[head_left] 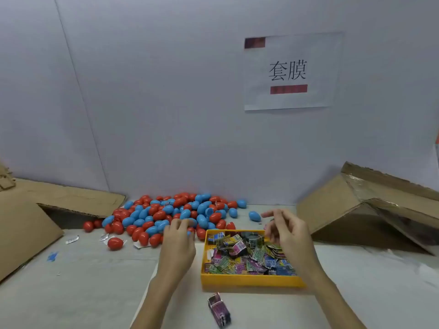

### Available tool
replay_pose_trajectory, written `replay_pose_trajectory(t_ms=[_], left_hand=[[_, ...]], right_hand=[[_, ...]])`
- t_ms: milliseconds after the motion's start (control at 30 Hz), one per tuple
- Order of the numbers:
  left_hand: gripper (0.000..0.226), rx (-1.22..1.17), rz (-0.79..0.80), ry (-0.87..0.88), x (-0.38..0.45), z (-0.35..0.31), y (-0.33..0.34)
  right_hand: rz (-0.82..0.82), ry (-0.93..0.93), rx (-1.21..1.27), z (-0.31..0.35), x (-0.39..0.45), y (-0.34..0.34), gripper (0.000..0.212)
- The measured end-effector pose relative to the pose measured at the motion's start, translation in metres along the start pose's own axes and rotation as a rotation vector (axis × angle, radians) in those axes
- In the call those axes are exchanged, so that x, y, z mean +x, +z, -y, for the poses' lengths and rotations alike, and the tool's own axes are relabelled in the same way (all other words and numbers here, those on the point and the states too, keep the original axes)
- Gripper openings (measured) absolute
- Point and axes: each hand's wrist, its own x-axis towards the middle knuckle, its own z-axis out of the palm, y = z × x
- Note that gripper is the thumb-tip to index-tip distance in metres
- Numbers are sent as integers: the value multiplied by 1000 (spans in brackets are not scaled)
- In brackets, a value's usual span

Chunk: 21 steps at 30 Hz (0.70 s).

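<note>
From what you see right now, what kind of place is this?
Probably a small packing or assembly workstation: a heap of red and blue plastic eggs, a yellow tray full of small printed packets, and opened cardboard boxes at both sides.

One tray (249, 280), two cardboard boxes (23, 222) (332, 203) (eggs (159, 215) countless).

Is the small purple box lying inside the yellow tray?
No, the small purple box lies on the table outside the yellow tray, nearer the person.

Glossy plastic eggs (159, 215) & smooth plastic tray (249, 280).
</note>
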Motion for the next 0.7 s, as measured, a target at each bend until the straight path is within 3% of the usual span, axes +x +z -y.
replay_pose_trajectory(t_ms=[100,300,467,533,700], left_hand=[[38,147,67,-24,4,20,11],[27,38,25,7,0,23,9],[25,-303,-51,85,-5,-3,-4],[26,-563,34,50,-11,-19,-9],[32,-912,219,32,-30,-52,-15]], right_hand=[[21,-7,9,-9,0,-1,32],[53,-15,-21,-8,-9,2,32],[97,-32,-120,-7,-20,9,22],[114,-64,-173,-7,-24,12,16],[149,-196,-336,-3,-34,22,44]])
